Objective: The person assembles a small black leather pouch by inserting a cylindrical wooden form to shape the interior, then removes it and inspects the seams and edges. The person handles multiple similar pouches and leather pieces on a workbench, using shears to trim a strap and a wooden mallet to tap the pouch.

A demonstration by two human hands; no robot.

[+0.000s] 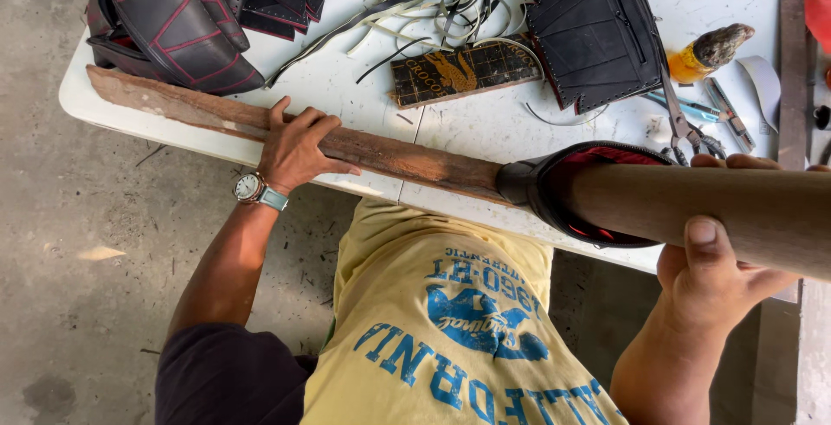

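Observation:
A long brown wooden pole (407, 158) lies across the near edge of the white table (485, 122), thin at the left and thick at the right. My left hand (299, 148), with a wristwatch, grips the pole's thin part. My right hand (723, 260) wraps the thick end from below. A black leather pouch with red lining (554, 184) is slipped over the pole between my hands.
A pile of black pouches with red stitching (177, 18) sits at the table's left end. Black strips (433, 9), a dark cutting mat (463, 70), a black stitched piece (593, 35), pliers (679, 118), a glue bottle (705, 53) and small tools lie behind.

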